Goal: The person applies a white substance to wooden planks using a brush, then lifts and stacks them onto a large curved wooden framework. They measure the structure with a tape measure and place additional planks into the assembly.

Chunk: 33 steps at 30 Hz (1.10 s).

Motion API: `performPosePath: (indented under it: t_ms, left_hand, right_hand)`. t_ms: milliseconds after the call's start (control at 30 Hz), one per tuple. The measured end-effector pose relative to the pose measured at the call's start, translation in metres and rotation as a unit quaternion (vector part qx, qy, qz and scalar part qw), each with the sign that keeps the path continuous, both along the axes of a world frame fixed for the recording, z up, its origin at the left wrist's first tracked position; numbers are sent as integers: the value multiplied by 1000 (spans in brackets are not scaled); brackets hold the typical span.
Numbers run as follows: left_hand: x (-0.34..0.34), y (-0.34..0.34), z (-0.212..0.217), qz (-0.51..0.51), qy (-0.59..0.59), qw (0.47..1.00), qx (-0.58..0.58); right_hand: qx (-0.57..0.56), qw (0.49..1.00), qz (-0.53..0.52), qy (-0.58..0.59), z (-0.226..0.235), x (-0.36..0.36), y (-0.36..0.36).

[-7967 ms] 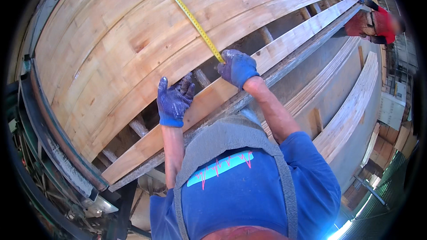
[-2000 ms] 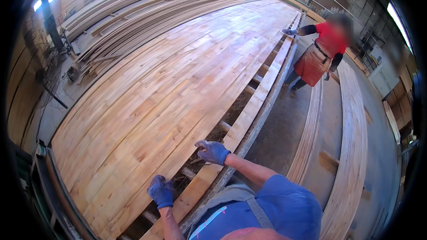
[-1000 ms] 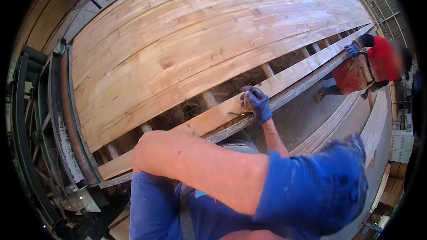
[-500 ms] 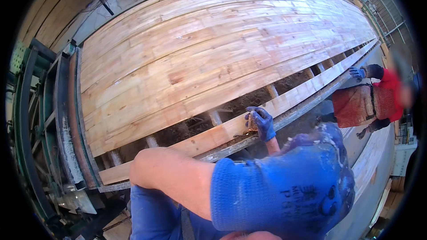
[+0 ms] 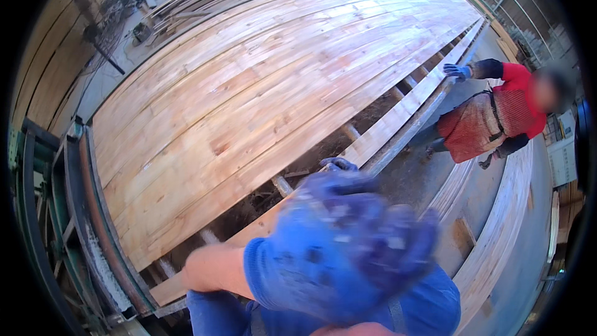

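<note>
My left hand (image 5: 339, 246), in a blue glove, is raised close to the camera and blurred, its fingers curled; nothing shows in it. Just behind it, my right hand (image 5: 339, 163), also in a blue glove, rests on the near part of a long narrow plank (image 5: 398, 115). Most of that hand is hidden by the left glove. The plank runs diagonally beside a wide panel of glued boards (image 5: 261, 87). At the plank's far end a co-worker's gloved hand (image 5: 458, 71) lies on it.
The co-worker (image 5: 497, 118), in a red top and apron, stands right of the plank. A metal frame (image 5: 81, 211) borders the panel on the left, with cross rails (image 5: 348, 130) in the gap. More long boards (image 5: 497, 230) lie on the right.
My left arm has swung up across the view, so its glove now fills the lower middle. My right hand stays on the narrow plank. The view has shifted toward the co-worker.
</note>
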<state>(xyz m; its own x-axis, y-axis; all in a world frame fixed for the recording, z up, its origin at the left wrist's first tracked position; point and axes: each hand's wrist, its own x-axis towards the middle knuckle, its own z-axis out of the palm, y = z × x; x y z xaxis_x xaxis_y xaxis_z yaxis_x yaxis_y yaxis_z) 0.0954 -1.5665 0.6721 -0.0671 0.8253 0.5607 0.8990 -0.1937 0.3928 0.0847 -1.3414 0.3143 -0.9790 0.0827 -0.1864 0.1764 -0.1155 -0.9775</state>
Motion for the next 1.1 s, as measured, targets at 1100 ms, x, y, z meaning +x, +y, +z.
performPosePath:
  t_ms: [1100]
  left_hand:
    - [54,-36,-307,585,-101,766,-245]
  right_hand:
    - [-104,981,154,-56,2,7,21]
